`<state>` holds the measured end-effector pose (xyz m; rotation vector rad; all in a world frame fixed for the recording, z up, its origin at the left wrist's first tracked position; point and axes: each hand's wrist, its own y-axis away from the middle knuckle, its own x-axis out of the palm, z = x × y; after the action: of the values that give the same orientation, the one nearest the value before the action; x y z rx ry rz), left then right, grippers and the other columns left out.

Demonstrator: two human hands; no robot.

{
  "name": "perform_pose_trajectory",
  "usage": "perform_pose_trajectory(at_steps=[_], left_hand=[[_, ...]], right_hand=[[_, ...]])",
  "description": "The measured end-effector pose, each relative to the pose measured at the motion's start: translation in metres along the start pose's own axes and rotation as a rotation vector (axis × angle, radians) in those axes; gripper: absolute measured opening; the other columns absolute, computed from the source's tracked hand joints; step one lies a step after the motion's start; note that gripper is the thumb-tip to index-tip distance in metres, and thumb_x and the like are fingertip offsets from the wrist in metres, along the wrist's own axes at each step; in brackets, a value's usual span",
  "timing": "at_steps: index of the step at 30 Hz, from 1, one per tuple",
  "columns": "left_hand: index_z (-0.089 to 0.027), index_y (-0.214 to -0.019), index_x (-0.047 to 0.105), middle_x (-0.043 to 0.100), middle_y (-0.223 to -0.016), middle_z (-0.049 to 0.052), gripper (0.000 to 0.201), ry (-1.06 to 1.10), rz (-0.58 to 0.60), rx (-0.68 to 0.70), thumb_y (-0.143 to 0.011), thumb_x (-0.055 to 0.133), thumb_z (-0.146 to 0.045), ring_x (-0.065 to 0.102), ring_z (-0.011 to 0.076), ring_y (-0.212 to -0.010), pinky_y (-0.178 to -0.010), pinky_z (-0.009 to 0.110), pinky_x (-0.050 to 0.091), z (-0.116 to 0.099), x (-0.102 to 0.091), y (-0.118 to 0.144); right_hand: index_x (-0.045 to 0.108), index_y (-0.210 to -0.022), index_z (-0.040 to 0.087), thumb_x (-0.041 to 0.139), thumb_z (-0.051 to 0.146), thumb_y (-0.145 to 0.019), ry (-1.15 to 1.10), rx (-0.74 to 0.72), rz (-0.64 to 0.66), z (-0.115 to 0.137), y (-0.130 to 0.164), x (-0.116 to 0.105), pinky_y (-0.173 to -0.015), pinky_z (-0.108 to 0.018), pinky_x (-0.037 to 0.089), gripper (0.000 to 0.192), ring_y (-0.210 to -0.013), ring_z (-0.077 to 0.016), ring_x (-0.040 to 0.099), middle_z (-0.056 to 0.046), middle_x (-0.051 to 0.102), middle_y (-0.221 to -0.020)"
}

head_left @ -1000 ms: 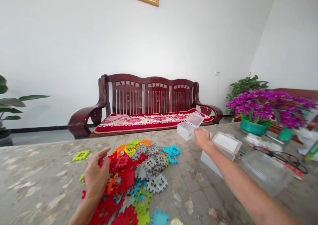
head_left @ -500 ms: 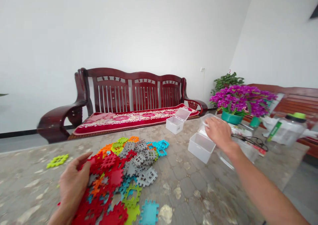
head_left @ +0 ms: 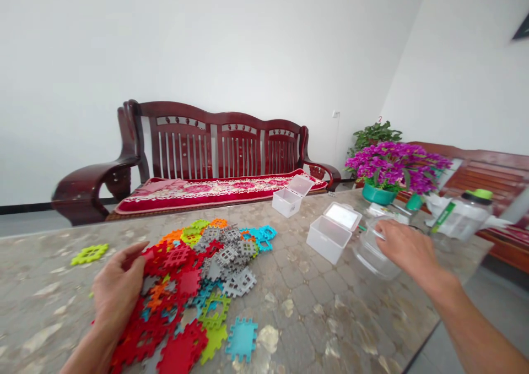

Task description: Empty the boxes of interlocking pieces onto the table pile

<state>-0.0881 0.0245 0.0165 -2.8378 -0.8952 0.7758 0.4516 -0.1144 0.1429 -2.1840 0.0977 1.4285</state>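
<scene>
- The person's left hand (head_left: 115, 291) lay spread on the near-left side of a heap of plastic interlocking tiles (head_left: 194, 291), its fingers apart and curved over the red pieces, pressing on them rather than gripping any single one. A sweep from that flat palm could, in all likelihood, have pushed tiles toward the near edge of the stone-patterned table (head_left: 322, 330), where the red and blue ones already lay close to the rim.
- The right hand (head_left: 407, 250) reached out to a clear round container (head_left: 372, 255) near the right edge of the table, its fingers bent over the far rim. Whether they had closed on the wall or only touched it could not be told.
- The container stood close to the table's right edge; a pull with a loose hold seemed likely to tip it or slide it off, since clear smooth plastic gives little purchase.
- A small lidded box (head_left: 333, 233) stood just left of the container with its lid raised, and a second open box (head_left: 289, 198) stood farther back. Dragging the container toward the heap might have knocked the nearer one.
- Behind the right hand stood a clear jar with a green cap (head_left: 465, 217) and a pot of purple flowers (head_left: 392, 170); a careless wrist could have brushed them.
- One lime tile (head_left: 88, 253) lay well apart from the heap, easy to overlook.
</scene>
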Motion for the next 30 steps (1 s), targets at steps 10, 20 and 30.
perform_pose_trajectory(at_steps=[10,20,30], left_hand=[[-0.022,-0.112,0.07,0.074,-0.093,0.004,0.041,-0.009,0.001,0.018,-0.074,0.057,-0.033,0.067,0.0256,-0.084,-0.085,0.041,0.052,0.003,0.001,-0.003],[-0.022,-0.112,0.07,0.074,-0.095,0.006,0.044,0.025,0.005,0.017,-0.074,0.056,-0.039,0.067,0.0275,-0.089,-0.09,0.044,0.051,0.01,0.004,-0.006],[-0.023,-0.109,0.071,0.073,-0.088,0.003,0.042,0.029,0.013,-0.016,-0.071,0.057,-0.038,0.067,0.0258,-0.083,-0.087,0.041,0.051,0.008,0.004,-0.006]], right_hand=[[0.066,-0.108,0.021,0.05,0.034,-0.09,-0.069,-0.089,-0.136,0.018,0.01,-0.001,-0.081,-0.037,0.045,0.027,-0.103,-0.0283,0.061,-0.01,0.068,-0.111],[0.066,-0.105,0.017,0.051,0.015,-0.087,-0.2,-0.247,0.168,0.09,-0.003,0.061,-0.09,-0.033,0.042,0.023,-0.111,-0.0263,0.058,-0.012,0.068,-0.113],[0.067,-0.107,0.016,0.046,0.014,-0.09,-0.255,-0.207,0.138,0.138,-0.067,0.079,-0.087,-0.028,0.042,0.027,-0.107,-0.023,0.061,-0.011,0.07,-0.109]])
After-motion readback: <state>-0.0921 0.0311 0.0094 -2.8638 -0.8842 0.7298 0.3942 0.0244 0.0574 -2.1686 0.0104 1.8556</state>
